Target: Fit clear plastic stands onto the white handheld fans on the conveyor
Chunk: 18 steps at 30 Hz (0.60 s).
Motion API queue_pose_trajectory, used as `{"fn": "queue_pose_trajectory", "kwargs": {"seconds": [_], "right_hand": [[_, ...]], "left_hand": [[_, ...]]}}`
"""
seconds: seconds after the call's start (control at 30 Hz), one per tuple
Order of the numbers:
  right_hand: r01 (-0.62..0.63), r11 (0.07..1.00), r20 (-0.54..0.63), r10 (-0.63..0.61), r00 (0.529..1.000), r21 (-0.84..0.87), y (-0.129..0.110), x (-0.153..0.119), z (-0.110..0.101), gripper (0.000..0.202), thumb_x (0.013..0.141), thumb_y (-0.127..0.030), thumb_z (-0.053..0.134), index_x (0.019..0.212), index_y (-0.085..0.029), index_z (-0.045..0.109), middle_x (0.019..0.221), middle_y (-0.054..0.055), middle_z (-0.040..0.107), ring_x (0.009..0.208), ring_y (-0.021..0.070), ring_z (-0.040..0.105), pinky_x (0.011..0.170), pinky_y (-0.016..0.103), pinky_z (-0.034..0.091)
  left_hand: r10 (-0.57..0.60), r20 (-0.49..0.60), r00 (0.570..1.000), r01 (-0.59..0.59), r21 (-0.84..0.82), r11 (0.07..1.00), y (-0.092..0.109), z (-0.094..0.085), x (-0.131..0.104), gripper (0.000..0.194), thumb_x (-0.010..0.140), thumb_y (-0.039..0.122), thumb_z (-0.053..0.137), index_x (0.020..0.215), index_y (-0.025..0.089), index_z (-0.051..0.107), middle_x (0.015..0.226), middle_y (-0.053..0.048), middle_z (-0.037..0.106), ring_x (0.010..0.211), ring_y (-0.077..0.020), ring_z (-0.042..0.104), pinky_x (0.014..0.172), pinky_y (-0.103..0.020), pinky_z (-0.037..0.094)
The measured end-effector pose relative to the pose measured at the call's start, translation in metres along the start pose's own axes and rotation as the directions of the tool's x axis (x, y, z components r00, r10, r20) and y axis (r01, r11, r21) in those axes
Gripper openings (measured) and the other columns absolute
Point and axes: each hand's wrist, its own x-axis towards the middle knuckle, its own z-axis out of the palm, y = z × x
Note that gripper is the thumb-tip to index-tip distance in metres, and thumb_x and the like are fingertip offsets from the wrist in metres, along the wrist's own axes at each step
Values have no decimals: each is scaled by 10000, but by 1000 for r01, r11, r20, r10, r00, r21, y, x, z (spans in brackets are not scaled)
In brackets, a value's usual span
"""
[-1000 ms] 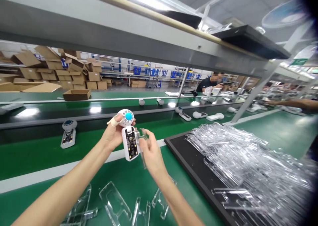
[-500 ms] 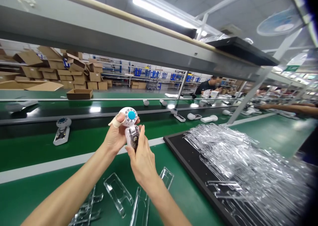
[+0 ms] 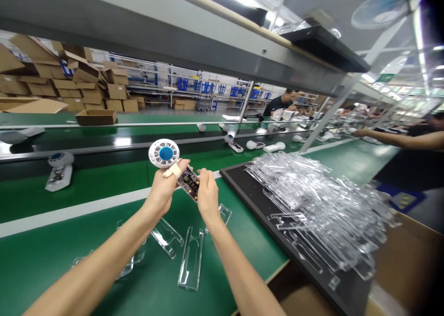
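A white handheld device [image 3: 189,182] is held in front of me. Its round slotted head [image 3: 164,153] has a blue disc in the middle, and its handle lies uncovered, with a circuit board showing. My left hand [image 3: 163,186], with beige tape around the thumb, is closed on the neck just under the head. The fingers of my right hand [image 3: 208,193] grip the lower end of the handle. Below my hands lie clear plastic frames [image 3: 190,260] on the green work surface [image 3: 159,288]; my left forearm partly covers some of them.
To the right, a black tray [image 3: 243,186] carries a heap of clear plastic frames [image 3: 305,191]. A similar open device [image 3: 59,172] lies on the green belt at left, with several more farther along. Metal posts [image 3: 326,112] and an overhead beam stand close; co-workers are at right.
The device has turned, so its head tilts left and the circuit board faces me more. My right hand has shifted to the handle's lower end. The view has swung right and down.
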Motion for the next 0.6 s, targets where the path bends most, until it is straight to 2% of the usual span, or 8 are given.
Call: {"fn": "queue_pose_trajectory", "kwargs": {"seconds": [0.07, 0.17, 0.3, 0.37, 0.4, 0.47, 0.53, 0.6], "right_hand": [[-23, 997, -103, 31, 994, 76, 4, 3, 4, 574, 951, -480, 178, 743, -175, 618, 732, 75, 664, 709, 206, 610, 681, 305, 437], [57, 998, -157, -50, 986, 39, 6, 5, 4, 562, 955, -452, 161, 637, -194, 545, 660, 61, 644, 632, 178, 587, 639, 281, 422], [154, 967, 81, -141, 987, -201, 13, 5, -21, 559, 970, -375, 125, 782, -182, 616, 755, 57, 670, 705, 176, 607, 681, 286, 449], [226, 944, 231, -171, 958, -240, 27, 1, -46, 411, 945, -341, 283, 877, -189, 659, 855, 54, 694, 800, 184, 629, 759, 304, 468], [262, 934, 299, -185, 936, -244, 36, -3, -60, 315, 906, -295, 378, 938, -192, 674, 941, 62, 702, 886, 194, 634, 821, 319, 469], [381, 883, 477, -219, 851, -274, 56, -13, -88, 359, 787, -154, 491, 1102, -188, 661, 1169, 94, 660, 1111, 224, 578, 963, 371, 427], [571, 764, 677, -250, 692, -301, 76, -23, -107, 576, 701, -41, 474, 1245, -193, 590, 1319, 101, 577, 1272, 235, 466, 1069, 432, 341], [714, 643, 760, -308, 572, -276, 90, -28, -113, 631, 701, 3, 434, 1285, -204, 553, 1314, 91, 583, 1283, 219, 456, 1112, 460, 278]], "left_hand": [[90, 7, 996, -90, 4, 996, -1, 8, -11, 597, 533, 549, 795, 927, 114, 682, 951, -121, 688, 893, -271, 636, 710, -327, 483], [142, 13, 990, -142, -7, 990, -4, 17, -19, 586, 550, 555, 783, 920, 112, 678, 932, -120, 692, 905, -276, 640, 722, -328, 491], [-29, 67, 997, 28, 23, 999, -8, 8, 15, 598, 497, 542, 805, 897, 117, 674, 838, -101, 691, 788, -253, 645, 662, -323, 496], [-177, 77, 981, 168, 114, 979, -13, -13, 53, 578, 480, 516, 821, 878, 128, 661, 732, -74, 675, 696, -232, 632, 628, -325, 494], [-202, 18, 979, 195, 193, 962, -15, -27, 72, 540, 484, 480, 834, 857, 135, 650, 701, -58, 666, 659, -215, 621, 620, -318, 490], [-223, -124, 967, 255, 436, 863, -18, -62, 108, 455, 516, 420, 845, 819, 148, 642, 650, -19, 643, 602, -177, 593, 602, -285, 469], [-223, -197, 955, 294, 507, 810, -16, -97, 135, 342, 580, 340, 830, 737, 127, 614, 534, 7, 576, 521, -153, 544, 571, -267, 444], [-200, -217, 955, 286, 509, 812, -9, -121, 157, 325, 640, 356, 788, 638, 135, 550, 417, 45, 466, 445, -125, 487, 525, -229, 417]]}}
